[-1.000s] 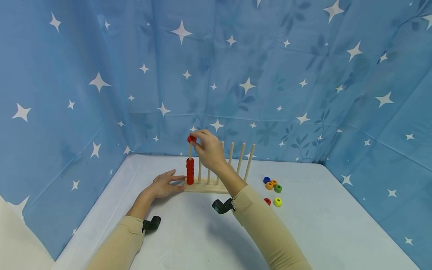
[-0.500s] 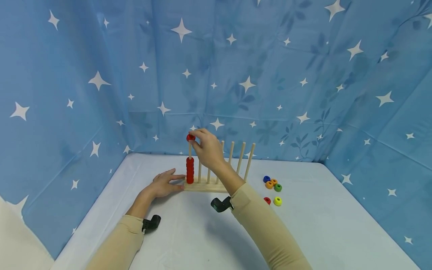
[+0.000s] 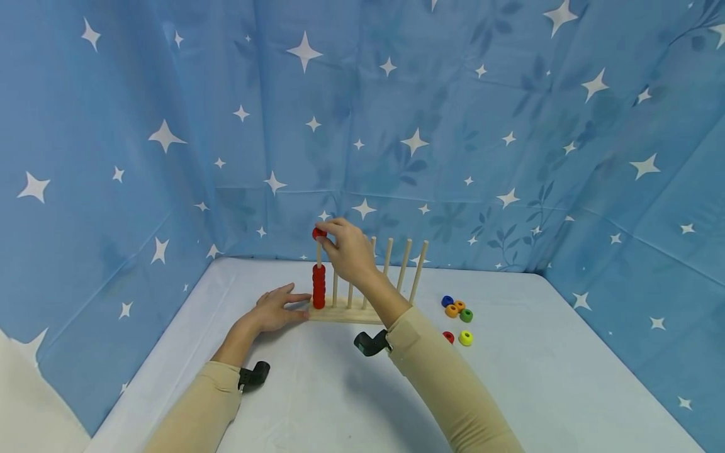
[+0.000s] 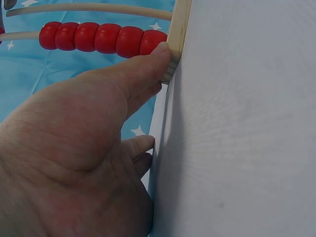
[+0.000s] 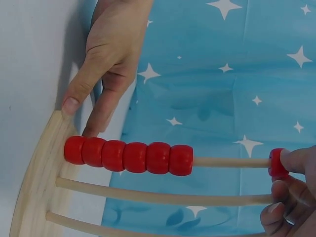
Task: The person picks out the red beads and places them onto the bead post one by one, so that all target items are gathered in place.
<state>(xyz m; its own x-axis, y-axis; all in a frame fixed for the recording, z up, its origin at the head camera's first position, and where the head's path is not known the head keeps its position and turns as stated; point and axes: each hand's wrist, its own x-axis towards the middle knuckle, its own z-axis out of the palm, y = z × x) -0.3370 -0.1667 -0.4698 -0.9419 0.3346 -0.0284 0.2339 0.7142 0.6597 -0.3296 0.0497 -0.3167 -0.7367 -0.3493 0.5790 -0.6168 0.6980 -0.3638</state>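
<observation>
A wooden peg rack (image 3: 340, 316) stands on the table, with several upright pegs along its base. Its leftmost peg carries a stack of several red beads (image 5: 134, 157). My right hand (image 3: 350, 251) pinches another red bead (image 5: 278, 163) between thumb and fingers at the top of that same peg, with bare wood below it down to the stack. My left hand (image 3: 276, 309) holds the left end of the base, thumb (image 4: 157, 55) at the front corner and index finger at the back one. Its other fingers extend behind, close to the tabletop.
Right of the rack lie loose beads: a blue one (image 3: 447, 301), two orange ones (image 3: 451, 311), a green one (image 3: 466, 315), a yellow one (image 3: 466, 338) and a red one (image 3: 449, 337) partly behind the right sleeve. A blue star-patterned curtain (image 3: 430, 113) surrounds the white table (image 3: 538, 352).
The right hand's red bead has shifted slightly left, over the top of the leftmost peg. The left hand and the rack stay in place.
</observation>
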